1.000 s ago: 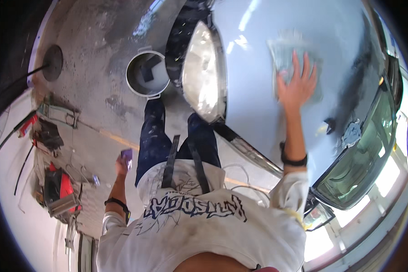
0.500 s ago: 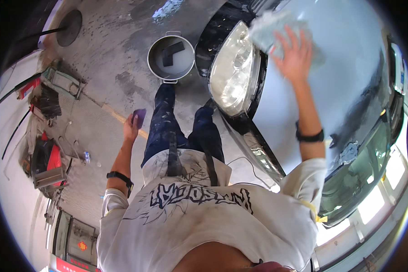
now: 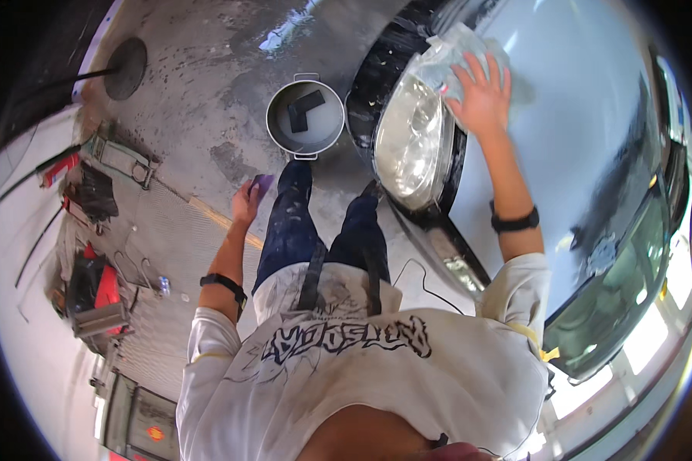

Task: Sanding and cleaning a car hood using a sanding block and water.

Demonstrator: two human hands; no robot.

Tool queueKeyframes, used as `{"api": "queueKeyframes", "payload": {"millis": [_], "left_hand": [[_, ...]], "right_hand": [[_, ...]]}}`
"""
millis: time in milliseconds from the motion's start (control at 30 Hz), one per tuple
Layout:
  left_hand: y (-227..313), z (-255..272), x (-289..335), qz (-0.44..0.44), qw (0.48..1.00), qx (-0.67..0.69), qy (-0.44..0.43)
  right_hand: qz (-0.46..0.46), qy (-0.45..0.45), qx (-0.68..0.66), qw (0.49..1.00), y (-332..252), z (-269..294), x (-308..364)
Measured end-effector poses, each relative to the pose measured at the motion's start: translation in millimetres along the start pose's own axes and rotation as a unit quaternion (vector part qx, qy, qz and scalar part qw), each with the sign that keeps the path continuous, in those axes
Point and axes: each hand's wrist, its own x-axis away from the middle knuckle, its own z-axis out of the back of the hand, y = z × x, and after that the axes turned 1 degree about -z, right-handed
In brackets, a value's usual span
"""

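My right hand (image 3: 484,100) lies with fingers spread on a pale, wet-looking cloth (image 3: 455,55). The cloth rests on the grey-blue hood (image 3: 542,100) of a car, beside the clear headlight (image 3: 409,157), and overlaps the headlight's far end. Down at my left side, my left hand (image 3: 246,201) is closed on a thin purple piece of sandpaper (image 3: 262,187), pinched between thumb and fingers. Beyond my feet, a round metal pot (image 3: 272,132) with two handles holds cloudy water and a dark, bent flat piece (image 3: 300,111).
The car's windshield (image 3: 615,284) is at the right, with a dark patch on the hood before it. A thin cable (image 3: 430,290) lies on the concrete floor near my legs. At the left stand a metal-framed stand (image 3: 123,157) and red and black gear (image 3: 100,288).
My right hand and the cloth have shifted slightly toward the headlight. The cloth's near corner now lies over the headlight's end. My left hand still holds the purple sandpaper; the whole view has shifted slightly.
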Motion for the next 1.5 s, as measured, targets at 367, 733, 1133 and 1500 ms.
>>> {"api": "queueKeyframes", "payload": {"millis": [367,733,1133,1500], "left_hand": [[-60,98,32,0.058,0.991,-0.106,-0.064],[182,-1,-160,-0.206,0.968,-0.103,-0.102],[-11,57,-18,-0.086,0.963,-0.193,-0.170],[32,33,60,0.125,0.988,-0.025,-0.088]], "right_hand": [[-0.249,-0.067,-0.086,0.962,-9,37,189],[-0.116,0.071,-0.103,0.985,137,9,4],[-0.345,0.047,-0.066,0.935,176,10,211],[-0.533,-0.022,0.012,0.846,430,-36,68]]}}
